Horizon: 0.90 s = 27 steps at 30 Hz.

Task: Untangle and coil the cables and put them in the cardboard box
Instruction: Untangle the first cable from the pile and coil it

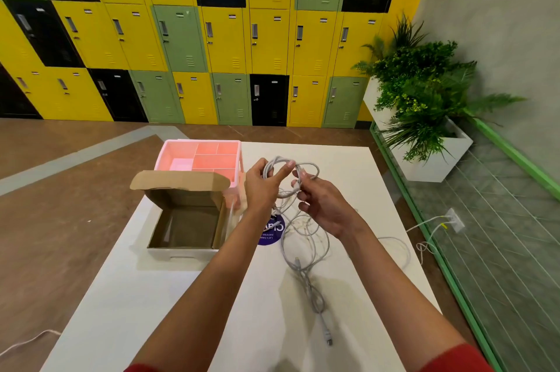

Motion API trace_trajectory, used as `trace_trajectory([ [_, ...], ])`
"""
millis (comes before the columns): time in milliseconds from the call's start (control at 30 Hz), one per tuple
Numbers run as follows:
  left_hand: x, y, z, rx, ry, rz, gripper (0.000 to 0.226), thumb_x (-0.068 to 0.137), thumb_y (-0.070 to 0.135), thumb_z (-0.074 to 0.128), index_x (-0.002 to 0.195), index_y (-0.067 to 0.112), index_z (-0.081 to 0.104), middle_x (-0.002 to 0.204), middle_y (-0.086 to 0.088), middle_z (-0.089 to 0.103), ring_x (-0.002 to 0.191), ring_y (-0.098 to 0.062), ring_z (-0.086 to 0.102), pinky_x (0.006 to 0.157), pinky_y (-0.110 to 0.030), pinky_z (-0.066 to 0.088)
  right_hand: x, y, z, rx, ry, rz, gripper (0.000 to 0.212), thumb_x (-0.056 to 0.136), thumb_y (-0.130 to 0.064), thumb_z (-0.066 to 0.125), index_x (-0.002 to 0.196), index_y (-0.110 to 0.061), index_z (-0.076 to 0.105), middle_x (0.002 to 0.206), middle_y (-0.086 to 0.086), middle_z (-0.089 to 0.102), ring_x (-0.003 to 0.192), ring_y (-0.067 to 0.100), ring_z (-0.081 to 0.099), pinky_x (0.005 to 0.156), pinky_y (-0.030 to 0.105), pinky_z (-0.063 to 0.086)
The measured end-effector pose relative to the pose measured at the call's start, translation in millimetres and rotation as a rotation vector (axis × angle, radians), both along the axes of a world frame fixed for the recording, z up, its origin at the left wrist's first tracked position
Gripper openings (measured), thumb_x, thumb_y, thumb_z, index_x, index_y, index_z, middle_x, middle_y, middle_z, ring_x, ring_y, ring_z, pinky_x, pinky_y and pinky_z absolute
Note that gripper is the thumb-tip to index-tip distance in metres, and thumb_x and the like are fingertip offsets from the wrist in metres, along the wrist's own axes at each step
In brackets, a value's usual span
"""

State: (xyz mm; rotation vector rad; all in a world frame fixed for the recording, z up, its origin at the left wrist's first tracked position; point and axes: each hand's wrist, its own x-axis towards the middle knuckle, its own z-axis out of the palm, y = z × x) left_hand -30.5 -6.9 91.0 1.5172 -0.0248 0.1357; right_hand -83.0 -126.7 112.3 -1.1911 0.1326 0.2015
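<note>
Both hands hold a partly wound loop of grey cable (306,167) above the white table (145,296). My left hand (262,186) grips the loop's left side, thumb and fingers pinched on it. My right hand (324,205) holds the strand on the loop's right side. From the loop the rest of the grey cables (306,253) hang down and lie tangled on the table, with a plug end (328,336) nearest me. The open cardboard box (185,227) sits left of my left forearm, lid flipped back, nothing visible inside.
A pink compartment tray (201,156) stands behind the box. A round purple sticker (269,232) lies under the cables. A white planter with green plants (424,117) is at the right. Colourful lockers (212,38) line the far wall. A white cord (427,238) runs on the floor right.
</note>
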Motion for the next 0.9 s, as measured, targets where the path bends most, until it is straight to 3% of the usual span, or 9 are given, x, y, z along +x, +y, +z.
trace_trajectory([
  [133, 0.7, 3.3, -4.0, 0.069, -0.033, -0.016, 0.043, 0.074, 0.035, 0.079, 0.07, 0.012, 0.043, 0.058, 0.003, 0.039, 0.053, -0.01, 0.033, 0.051, -0.024, 0.032, 1.6, -2.9, 2.8, -0.099, -0.013, 0.046, 0.014, 0.094, -0.017, 0.057, 0.107, -0.012, 0.057, 0.077, -0.001, 0.051, 0.061, 0.005, 0.045, 0.052, 0.017, 0.04],
  [233, 3.3, 7.5, -3.0, 0.185, -0.109, -0.055, 0.034, 0.08, 0.036, 0.074, 0.1, 0.014, 0.057, 0.072, 0.003, 0.054, 0.061, -0.009, 0.046, 0.053, -0.018, 0.039, 1.3, -7.1, 6.7, -0.163, -0.023, 0.108, 0.018, 0.095, -0.014, 0.054, 0.113, -0.012, 0.058, 0.078, -0.002, 0.053, 0.063, 0.006, 0.052, 0.056, 0.019, 0.047],
  [333, 8.2, 10.8, -1.0, 0.371, -0.258, -0.193, 0.029, 0.093, 0.029, 0.06, 0.12, 0.02, 0.062, 0.09, 0.006, 0.066, 0.078, -0.003, 0.058, 0.067, -0.011, 0.044, 2.2, -9.7, 12.4, -0.167, -0.034, 0.163, 0.021, 0.096, -0.009, 0.051, 0.117, -0.008, 0.053, 0.079, -0.001, 0.053, 0.06, 0.006, 0.055, 0.056, 0.019, 0.049],
  [567, 16.9, 15.7, 0.7, 0.72, -0.501, -0.215, 0.019, 0.098, 0.022, 0.051, 0.1, 0.006, 0.062, 0.086, 0.002, 0.053, 0.071, -0.015, 0.051, 0.058, -0.022, 0.035, 1.6, -14.5, 18.1, -0.164, 0.012, 0.198, 0.023, 0.094, -0.001, 0.051, 0.117, -0.006, 0.053, 0.08, 0.002, 0.05, 0.057, 0.007, 0.052, 0.054, 0.018, 0.043],
  [633, 17.4, 16.1, 0.0, 0.728, -0.555, -0.181, 0.018, 0.097, 0.02, 0.052, 0.097, 0.004, 0.06, 0.083, 0.002, 0.053, 0.068, -0.016, 0.049, 0.055, -0.022, 0.033, 2.3, -14.9, 19.7, -0.186, 0.058, 0.169, 0.028, 0.093, -0.002, 0.055, 0.12, -0.006, 0.053, 0.084, 0.003, 0.053, 0.059, 0.007, 0.055, 0.056, 0.018, 0.045],
  [767, 18.0, 13.8, -8.6, 0.743, -0.563, -0.079, 0.016, 0.096, 0.019, 0.056, 0.091, 0.004, 0.059, 0.082, -0.006, 0.062, 0.062, -0.015, 0.048, 0.052, -0.018, 0.031, 4.8, -12.4, 23.7, -0.184, 0.237, -0.027, 0.062, 0.085, 0.003, 0.066, 0.136, 0.003, 0.03, 0.095, 0.018, 0.062, 0.07, 0.019, 0.063, 0.055, 0.02, 0.055],
  [900, 13.9, 7.8, -14.1, 0.716, -0.513, 0.009, 0.014, 0.094, 0.017, 0.059, 0.09, 0.004, 0.059, 0.083, -0.007, 0.066, 0.063, -0.017, 0.054, 0.051, -0.014, 0.032, 4.5, -7.0, 28.7, -0.253, 0.258, -0.055, 0.052, 0.084, 0.009, 0.064, 0.127, 0.013, 0.035, 0.105, 0.03, 0.06, 0.069, 0.024, 0.064, 0.058, 0.025, 0.059],
])
